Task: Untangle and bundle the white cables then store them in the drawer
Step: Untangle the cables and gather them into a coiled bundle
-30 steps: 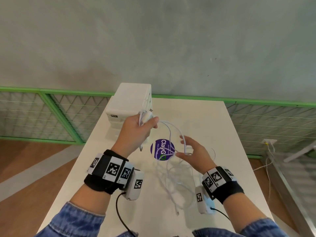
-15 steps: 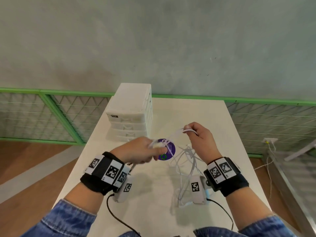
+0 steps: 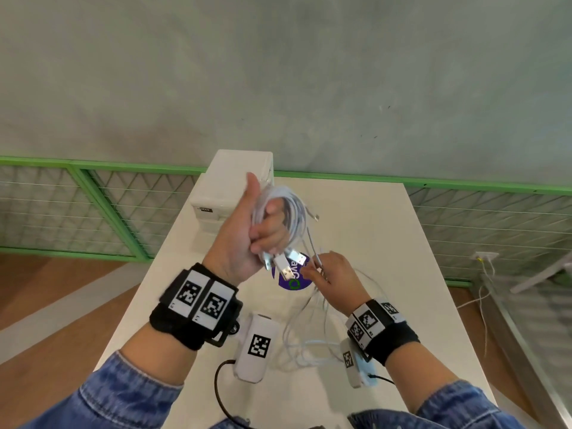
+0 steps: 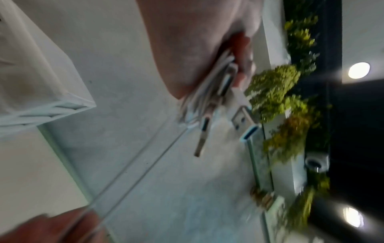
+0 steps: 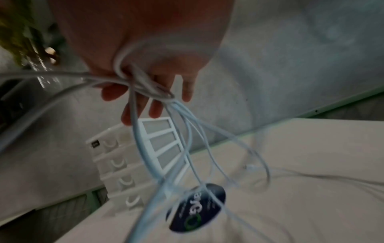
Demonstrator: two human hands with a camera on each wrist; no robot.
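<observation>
My left hand (image 3: 263,233) is raised above the table with its thumb up. It grips a coiled bundle of white cables (image 3: 289,209), and USB plugs (image 3: 284,269) stick out below the fist. The left wrist view shows those plugs (image 4: 242,118) hanging from the palm. Lower and to the right, my right hand (image 3: 315,270) pinches loose cable strands (image 3: 312,252) that run up to the bundle. More strands (image 5: 145,92) cross its fingers in the right wrist view. Slack cable (image 3: 306,339) trails onto the white table (image 3: 387,243). The white drawer unit (image 3: 230,184) stands behind my left hand, its drawers (image 5: 122,164) closed.
A round purple sticker (image 3: 294,280) lies on the table under the hands. Green mesh railing (image 3: 102,209) borders the table's far and left sides, with a grey wall behind. Wooden floor shows at the left. A wall socket with thin wires (image 3: 486,258) is at the right.
My left hand has risen from table height, now gripping a coiled bundle with its thumb up. My right hand has dropped lower, holding loose strands beneath the bundle.
</observation>
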